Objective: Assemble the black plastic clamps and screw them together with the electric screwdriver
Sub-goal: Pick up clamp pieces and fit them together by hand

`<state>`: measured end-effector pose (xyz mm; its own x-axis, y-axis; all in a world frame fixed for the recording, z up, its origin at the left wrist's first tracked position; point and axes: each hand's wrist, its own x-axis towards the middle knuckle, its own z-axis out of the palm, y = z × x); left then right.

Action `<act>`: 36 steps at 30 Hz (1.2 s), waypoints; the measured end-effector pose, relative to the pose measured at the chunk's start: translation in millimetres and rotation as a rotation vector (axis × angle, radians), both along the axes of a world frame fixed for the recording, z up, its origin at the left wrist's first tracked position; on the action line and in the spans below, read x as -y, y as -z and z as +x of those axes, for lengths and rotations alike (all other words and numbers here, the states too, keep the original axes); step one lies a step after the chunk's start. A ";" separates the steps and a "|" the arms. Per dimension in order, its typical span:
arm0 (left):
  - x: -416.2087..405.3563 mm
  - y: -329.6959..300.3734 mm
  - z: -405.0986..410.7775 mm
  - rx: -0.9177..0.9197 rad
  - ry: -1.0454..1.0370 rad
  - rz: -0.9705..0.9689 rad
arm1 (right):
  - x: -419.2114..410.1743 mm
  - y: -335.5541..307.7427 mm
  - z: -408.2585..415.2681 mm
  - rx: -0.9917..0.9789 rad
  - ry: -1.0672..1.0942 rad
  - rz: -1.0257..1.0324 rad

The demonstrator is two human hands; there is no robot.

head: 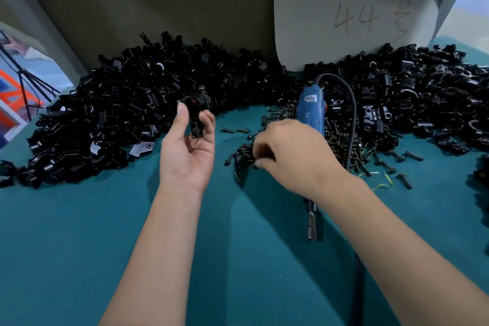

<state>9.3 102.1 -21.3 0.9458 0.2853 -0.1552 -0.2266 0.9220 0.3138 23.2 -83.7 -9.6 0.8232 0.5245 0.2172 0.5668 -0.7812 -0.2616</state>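
Note:
My left hand (188, 145) holds a black plastic clamp (196, 114) upright between thumb and fingers, above the teal table; a screw sticks out of its top. My right hand (288, 153) reaches palm down into a heap of black screws (341, 140), fingers curled at the heap's left edge; whether it holds a screw is hidden. The blue electric screwdriver (311, 111) lies on the table under and behind my right hand, its bit (312, 222) pointing toward me.
A large pile of black clamp parts (111, 114) fills the left and back of the teal table (238, 259); another pile (418, 92) covers the right. The screwdriver's black cord (352, 119) loops over the screws. A white board (354, 13) marked 44 leans at the back.

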 end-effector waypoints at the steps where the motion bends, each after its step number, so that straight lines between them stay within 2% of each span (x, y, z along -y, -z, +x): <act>1: -2.2 -0.2 -0.8 -0.005 -0.020 -0.016 | -3.7 1.3 -2.0 0.007 0.001 -0.098; 5: -1.4 1.6 -1.2 -0.022 -0.023 0.008 | -11.0 3.4 -6.8 0.020 -0.009 -0.199; 8: 4.9 5.0 0.7 -0.052 0.005 0.154 | -10.2 2.6 -6.0 -0.007 -0.032 -0.211; 9: 7.8 5.9 1.5 -0.057 0.014 0.217 | -8.5 1.3 -4.9 -0.036 -0.036 -0.156; 12: 17.0 5.9 2.1 -0.059 0.050 0.404 | 4.5 -6.5 4.0 -0.175 -0.006 0.279; 18: 35.5 10.7 0.5 0.002 0.145 0.669 | 30.9 -19.6 20.3 -0.102 0.019 1.033; 20: 45.8 13.8 0.9 0.037 0.127 0.749 | 29.2 -19.2 20.2 -0.110 0.037 1.170; 22: 54.2 16.2 0.6 0.092 0.113 0.815 | 27.3 -17.1 20.4 -0.090 0.045 1.185; 28: 61.4 19.1 -0.6 0.175 0.135 0.875 | 25.1 -8.9 21.5 -0.143 0.038 1.042; 36: 58.6 19.1 -2.3 0.149 0.150 0.880 | 29.2 -9.4 24.2 -0.199 -0.030 0.940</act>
<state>7.1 43.5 -40.4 0.9753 0.1155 0.1880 -0.2185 0.3855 0.8965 47.4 -112.9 -0.1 0.8794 0.2289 0.4174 0.4607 -0.1886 -0.8673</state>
